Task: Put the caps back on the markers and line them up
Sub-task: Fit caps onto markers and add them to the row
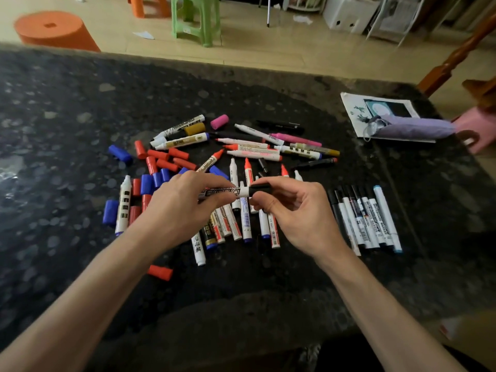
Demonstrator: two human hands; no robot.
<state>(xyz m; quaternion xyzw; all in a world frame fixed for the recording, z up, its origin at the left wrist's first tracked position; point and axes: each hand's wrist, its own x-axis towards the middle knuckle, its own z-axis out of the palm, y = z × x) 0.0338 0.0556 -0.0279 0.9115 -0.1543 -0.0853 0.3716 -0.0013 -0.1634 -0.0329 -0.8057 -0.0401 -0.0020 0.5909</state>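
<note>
Capped markers (365, 218), in a row near the table's (80, 116) right edge: about seven, one with a light-blue cap, the rest black.
Uncapped markers (252, 151), mid-table heap: roughly twenty, count uncertain.
Loose red caps (166, 165): about ten.
Blue caps (120, 154): about seven.
Pink cap (219, 121): one.
Held marker (228, 191) and black cap (259, 187) at its tip: one each.

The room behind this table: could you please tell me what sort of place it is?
Probably a home: plastic stools on a tiled floor, a stone-topped table strewn with markers, a folded umbrella.
</note>
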